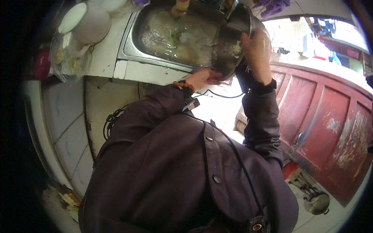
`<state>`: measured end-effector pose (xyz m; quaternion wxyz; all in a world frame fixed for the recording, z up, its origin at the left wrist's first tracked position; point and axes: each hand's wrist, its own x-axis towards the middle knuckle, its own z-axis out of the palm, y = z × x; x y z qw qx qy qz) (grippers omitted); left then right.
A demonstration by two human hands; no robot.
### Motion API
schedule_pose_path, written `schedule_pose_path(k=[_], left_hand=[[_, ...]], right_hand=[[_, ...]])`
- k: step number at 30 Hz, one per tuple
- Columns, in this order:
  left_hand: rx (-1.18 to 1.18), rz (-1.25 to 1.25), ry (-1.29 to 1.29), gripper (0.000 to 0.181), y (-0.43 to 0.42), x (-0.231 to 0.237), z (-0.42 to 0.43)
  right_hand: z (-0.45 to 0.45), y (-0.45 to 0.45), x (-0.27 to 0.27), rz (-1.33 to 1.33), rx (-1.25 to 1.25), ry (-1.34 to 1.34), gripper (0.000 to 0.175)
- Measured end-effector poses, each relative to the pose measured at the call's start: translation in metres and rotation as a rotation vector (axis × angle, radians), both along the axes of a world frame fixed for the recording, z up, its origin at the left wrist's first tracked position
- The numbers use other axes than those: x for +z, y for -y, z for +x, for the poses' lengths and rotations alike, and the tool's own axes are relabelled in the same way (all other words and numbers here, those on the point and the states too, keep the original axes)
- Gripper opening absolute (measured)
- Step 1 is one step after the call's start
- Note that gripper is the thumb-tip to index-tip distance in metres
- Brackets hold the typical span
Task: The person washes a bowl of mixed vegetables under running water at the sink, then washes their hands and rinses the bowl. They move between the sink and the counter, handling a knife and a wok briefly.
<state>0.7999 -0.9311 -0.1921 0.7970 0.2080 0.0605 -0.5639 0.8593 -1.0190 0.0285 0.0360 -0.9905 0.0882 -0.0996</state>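
Note:
A round metal pan or basin (233,43) is tilted on its side over the right end of a stainless steel sink (128,51). My right hand (256,52) grips its far right side, and my left hand (204,78) holds its near lower rim. Pale residue clings to the metal. Cloudy, rippling water (180,38) with green bits fills much of the sink beside it. A metal faucet (232,10) reaches over the top of the pan. Its inner bottom is only partly visible.
A white plastic pitcher (93,26) and a clear plastic bag (72,62) stand on the tiled counter (102,61) at left. A purple cloth (274,7) lies behind the sink. Red cabinet doors (329,122) are at right, and a metal pot (317,204) is low down.

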Motion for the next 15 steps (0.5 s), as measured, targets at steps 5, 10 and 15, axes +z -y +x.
schedule_pose_path(k=[5, 10, 15], left_hand=[[0.043, -0.081, 0.118, 0.024, 0.004, 0.009, -0.008], [0.027, -0.075, -0.142, 0.027, 0.008, 0.025, -0.003], [0.078, -0.199, 0.022, 0.034, 0.010, 0.030, -0.010]], right_hand=[[-0.004, -0.026, 0.020, -0.127, 0.019, -0.049, 0.025], [-0.010, -0.026, 0.032, -0.112, -0.034, -0.010, 0.021], [-0.018, -0.020, 0.032, -0.146, -0.084, -0.027, 0.019]])
